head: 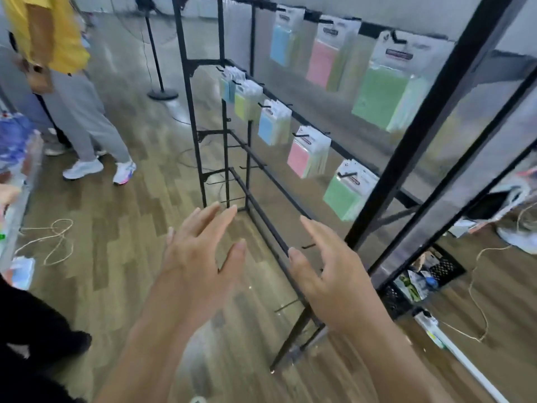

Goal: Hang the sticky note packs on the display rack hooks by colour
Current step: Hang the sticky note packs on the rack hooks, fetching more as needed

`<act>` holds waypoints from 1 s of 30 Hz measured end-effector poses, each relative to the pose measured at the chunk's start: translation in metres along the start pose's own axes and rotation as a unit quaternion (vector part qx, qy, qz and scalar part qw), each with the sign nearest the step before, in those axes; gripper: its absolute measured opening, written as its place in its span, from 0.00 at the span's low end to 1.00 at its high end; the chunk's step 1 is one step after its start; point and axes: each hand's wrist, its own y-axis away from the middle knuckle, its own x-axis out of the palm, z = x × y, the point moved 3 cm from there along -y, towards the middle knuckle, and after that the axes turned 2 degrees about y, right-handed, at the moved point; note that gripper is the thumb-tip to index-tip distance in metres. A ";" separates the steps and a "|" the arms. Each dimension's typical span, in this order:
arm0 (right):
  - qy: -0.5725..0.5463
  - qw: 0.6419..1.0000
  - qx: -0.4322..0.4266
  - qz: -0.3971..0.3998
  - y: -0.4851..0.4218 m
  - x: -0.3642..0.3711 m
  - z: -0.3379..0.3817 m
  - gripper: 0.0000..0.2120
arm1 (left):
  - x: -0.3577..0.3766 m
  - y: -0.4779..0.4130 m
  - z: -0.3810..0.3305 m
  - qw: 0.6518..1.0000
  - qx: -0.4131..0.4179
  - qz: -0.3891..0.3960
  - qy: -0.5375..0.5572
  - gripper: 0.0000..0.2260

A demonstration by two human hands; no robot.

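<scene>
Left hand (200,251) and right hand (328,271) are held empty, fingers spread; sticky note packs (308,154) are hung on the display rack (374,199) at 1 o'clock.

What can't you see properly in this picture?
Head view:
- Words on the pack labels: blurred, too small to read.
- Black crate contents: partly hidden behind the rack frame.
- Person in yellow top: cut off by the top edge.
- Things at the left edge: blurred and cropped.
</scene>
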 end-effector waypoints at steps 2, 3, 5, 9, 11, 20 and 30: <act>0.001 1.000 0.015 -0.027 -0.036 0.008 0.014 0.28 | -0.015 -0.041 0.017 1.000 0.012 0.007 0.012 0.24; 0.003 0.999 0.024 -0.046 -0.054 0.010 0.020 0.28 | -0.021 -0.061 0.025 1.000 0.022 0.011 0.017 0.24; 0.007 0.995 0.042 -0.087 -0.087 0.011 0.027 0.27 | -0.028 -0.099 0.036 0.999 0.047 0.017 0.019 0.24; 0.012 0.987 0.081 -0.139 -0.141 0.011 0.030 0.27 | -0.026 -0.164 0.056 0.997 0.055 0.041 0.045 0.20; 0.018 0.980 0.093 -0.177 -0.167 0.011 0.026 0.26 | -0.018 -0.198 0.062 0.994 0.085 0.046 0.055 0.21; -0.006 0.915 0.106 -0.388 -0.286 -0.005 0.005 0.21 | 0.035 -0.350 0.062 0.977 0.172 0.109 0.060 0.22; 0.076 0.773 0.057 -0.628 -0.379 -0.025 -0.007 0.36 | 0.079 -0.497 0.036 0.960 0.227 0.111 0.122 0.29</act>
